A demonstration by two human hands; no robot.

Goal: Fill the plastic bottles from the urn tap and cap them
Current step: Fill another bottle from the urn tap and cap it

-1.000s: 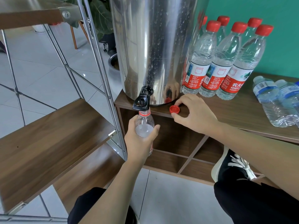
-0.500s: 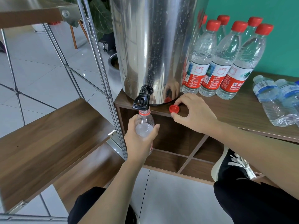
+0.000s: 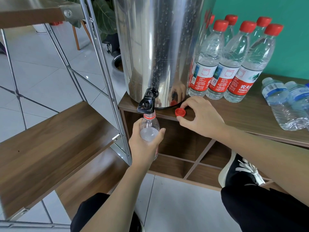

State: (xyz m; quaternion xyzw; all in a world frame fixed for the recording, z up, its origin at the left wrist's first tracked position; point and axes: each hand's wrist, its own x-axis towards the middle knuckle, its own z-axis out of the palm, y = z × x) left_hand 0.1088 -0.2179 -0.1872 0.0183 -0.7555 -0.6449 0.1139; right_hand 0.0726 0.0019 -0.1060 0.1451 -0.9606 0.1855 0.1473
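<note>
Bottle (image 3: 149,129), clear, uncapped, red neck ring, under black tap (image 3: 145,103).

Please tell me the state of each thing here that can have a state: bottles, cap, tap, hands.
Bottle under tap: uncapped, upright, partly filled.
Loose red cap: off, lying on the shelf top.
Tap: over the bottle mouth.
Standing bottles: capped, upright.
Blue-label bottles: lying down.
Left hand: grips bottle.
Right hand: at the cap.
</note>
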